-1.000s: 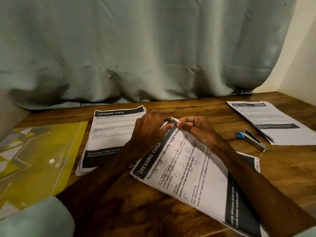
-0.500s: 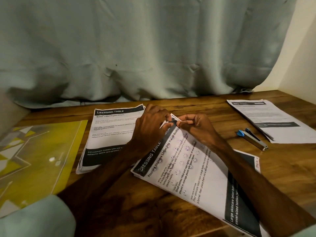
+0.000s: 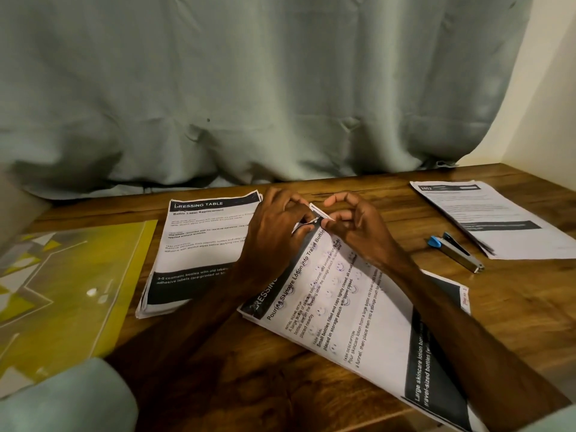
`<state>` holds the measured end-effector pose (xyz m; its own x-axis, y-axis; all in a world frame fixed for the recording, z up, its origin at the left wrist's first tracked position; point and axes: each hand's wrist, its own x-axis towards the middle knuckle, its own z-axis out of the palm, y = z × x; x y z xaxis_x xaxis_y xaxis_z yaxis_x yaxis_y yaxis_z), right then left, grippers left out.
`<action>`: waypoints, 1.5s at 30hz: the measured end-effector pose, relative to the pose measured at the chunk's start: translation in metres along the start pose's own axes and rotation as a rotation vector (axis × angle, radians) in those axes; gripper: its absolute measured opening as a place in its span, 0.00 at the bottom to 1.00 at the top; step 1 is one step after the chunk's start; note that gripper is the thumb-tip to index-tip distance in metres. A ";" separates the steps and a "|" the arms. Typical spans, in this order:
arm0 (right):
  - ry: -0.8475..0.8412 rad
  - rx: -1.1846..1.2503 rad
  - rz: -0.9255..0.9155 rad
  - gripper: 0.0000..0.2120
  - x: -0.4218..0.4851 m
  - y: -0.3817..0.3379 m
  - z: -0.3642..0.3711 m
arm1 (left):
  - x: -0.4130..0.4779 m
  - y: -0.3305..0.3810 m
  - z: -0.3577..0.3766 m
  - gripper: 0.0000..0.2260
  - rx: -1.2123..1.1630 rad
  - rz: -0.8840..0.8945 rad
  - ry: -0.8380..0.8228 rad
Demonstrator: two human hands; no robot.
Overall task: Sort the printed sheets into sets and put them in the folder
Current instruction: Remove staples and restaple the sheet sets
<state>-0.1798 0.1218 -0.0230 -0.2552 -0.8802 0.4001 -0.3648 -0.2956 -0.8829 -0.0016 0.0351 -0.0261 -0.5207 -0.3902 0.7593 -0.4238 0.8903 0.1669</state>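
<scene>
**Q:** Where are your hands?

**A:** Together, at the far corner (image 3: 318, 216) of the middle set (image 3: 358, 310). My left hand (image 3: 274, 235) pinches that corner from one side and my right hand (image 3: 358, 235) from the other. All the fingers are curled.

**Q:** What does the set look like?

**A:** White printed sheets lying aslant on the tabletop (image 3: 249, 388), under both my forearms. A black band runs along the head, its white letters partly hidden by my left wrist. Below it is a bold heading, "Pouring Skincare Lotion into Travel Bottle", with small text after it. Faint round marks dot the page. A second black block with white letters sits at the near end. The pinched corner is raised off the wood and bent.

**Q:** And the other papers?

**A:** The left stack (image 3: 202, 244), headed "DRESSING TABLE", lies just beside the set, and my left hand covers its right edge. The right stack (image 3: 498, 219) is well apart, with a blue-tipped stapler (image 3: 456, 252) just beside it.

**Q:** The folder?

**A:** The folder (image 3: 71, 291) is yellow with grey and white triangles. It lies flat at the far left, near the left stack.
</scene>
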 end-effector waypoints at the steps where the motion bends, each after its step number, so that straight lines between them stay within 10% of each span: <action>1: -0.009 -0.033 -0.032 0.15 0.000 0.001 0.000 | -0.001 0.000 0.000 0.05 0.006 0.000 -0.004; 19: -0.026 -0.173 -0.197 0.07 0.001 0.007 -0.002 | 0.012 -0.005 -0.014 0.04 -0.331 -0.148 -0.029; 39: -0.023 -0.126 -0.172 0.07 -0.001 0.005 -0.002 | 0.010 -0.004 -0.015 0.05 -0.083 -0.059 -0.089; 45: -0.005 -0.126 -0.166 0.08 -0.002 0.004 -0.002 | 0.022 -0.011 -0.015 0.04 -0.389 -0.160 -0.180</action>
<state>-0.1827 0.1228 -0.0272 -0.1779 -0.8253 0.5359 -0.5110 -0.3880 -0.7671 0.0032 0.0204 -0.0018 -0.6069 -0.5337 0.5889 -0.2175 0.8242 0.5229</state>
